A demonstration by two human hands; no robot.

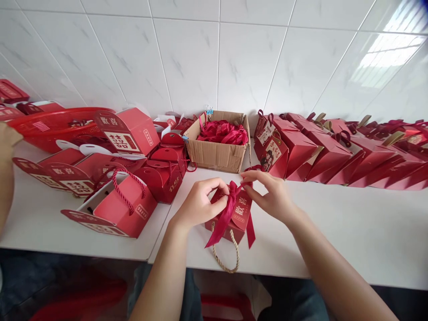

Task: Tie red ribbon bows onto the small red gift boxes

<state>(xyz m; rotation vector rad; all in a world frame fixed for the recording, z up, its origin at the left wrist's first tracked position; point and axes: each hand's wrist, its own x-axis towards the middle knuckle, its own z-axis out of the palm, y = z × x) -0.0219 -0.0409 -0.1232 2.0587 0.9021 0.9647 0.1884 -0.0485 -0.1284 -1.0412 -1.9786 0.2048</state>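
Observation:
In front of me on the white table sits a small red gift box point(241, 209) with gold lettering and a twisted cord handle point(226, 266) hanging over its near side. A dark red satin ribbon point(223, 226) crosses its top in a bow-like knot, with two tails falling toward me. My left hand point(202, 200) pinches the ribbon between thumb and fingers at the knot's left side. On the other side, my right hand point(269, 194) is pinching a ribbon loop between thumb and forefinger.
Behind the gift box stands a cardboard box point(217, 154) full of red ribbons. Red boxes with cord handles point(129, 207) crowd the left, near a red plastic basket point(55, 122). A row of red boxes point(337, 151) lines the wall at right. A person's arm point(8, 165) shows at far left.

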